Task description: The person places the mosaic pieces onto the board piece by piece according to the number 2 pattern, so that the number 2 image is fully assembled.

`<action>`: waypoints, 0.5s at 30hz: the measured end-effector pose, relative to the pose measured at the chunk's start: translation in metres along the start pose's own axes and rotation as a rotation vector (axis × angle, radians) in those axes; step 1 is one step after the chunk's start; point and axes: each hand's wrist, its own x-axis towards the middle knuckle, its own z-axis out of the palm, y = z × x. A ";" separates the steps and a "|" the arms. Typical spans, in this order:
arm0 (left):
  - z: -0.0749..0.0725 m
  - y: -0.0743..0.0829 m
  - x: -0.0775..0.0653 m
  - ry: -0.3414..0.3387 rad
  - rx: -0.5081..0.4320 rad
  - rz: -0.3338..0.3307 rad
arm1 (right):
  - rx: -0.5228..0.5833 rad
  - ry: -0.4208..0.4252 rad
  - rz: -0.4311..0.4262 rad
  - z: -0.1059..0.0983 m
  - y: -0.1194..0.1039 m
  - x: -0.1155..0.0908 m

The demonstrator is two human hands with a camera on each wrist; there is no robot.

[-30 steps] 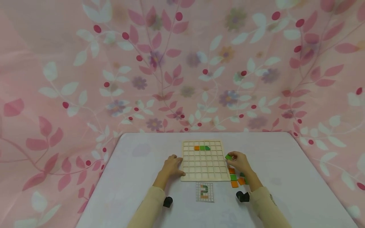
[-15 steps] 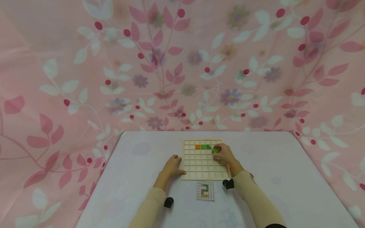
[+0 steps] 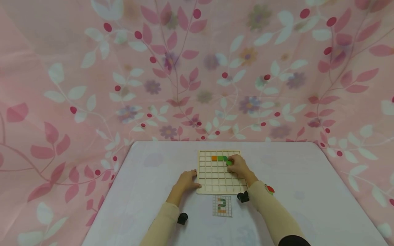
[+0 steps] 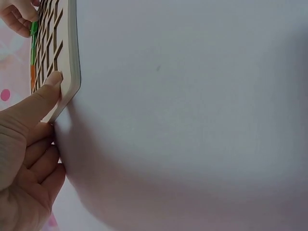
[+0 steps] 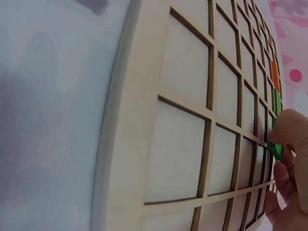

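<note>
A pale wooden grid board [image 3: 213, 177] lies on the white table. Along one of its upper rows sit an orange square [image 3: 214, 158], a green square [image 3: 220, 158] and a darker green piece [image 3: 225, 158], partly covered by fingers. My right hand [image 3: 240, 166] pinches a green tile [image 3: 229, 163] between thumb and fingers, just below the darker green piece; whether it touches the board I cannot tell. At the board's left edge rests my left hand [image 3: 186, 180]. Its thumb [image 4: 52, 83] lies on the board's corner, while the other fingers stay beside the edge.
In front of the board lies a small gridded card [image 3: 222, 206] with a 2-shaped pattern. Red and green pieces [image 3: 271, 189] peek out beside the right sleeve, which hides most of that spot. Floral pink cloth [image 3: 197, 75] hangs behind the table.
My right hand has carried the green tile from right of the board leftward, over the grid, to below the darker green piece. The left hand has stayed at the board's left edge.
</note>
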 end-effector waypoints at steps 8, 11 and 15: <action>-0.004 -0.003 0.006 0.012 -0.022 -0.025 | -0.056 -0.032 0.070 0.002 -0.015 0.002; -0.004 -0.004 0.008 0.002 -0.028 -0.039 | -0.014 -0.027 0.077 0.001 -0.015 0.001; -0.006 -0.007 0.009 -0.010 -0.024 -0.048 | 0.056 -0.008 0.083 0.002 -0.014 0.000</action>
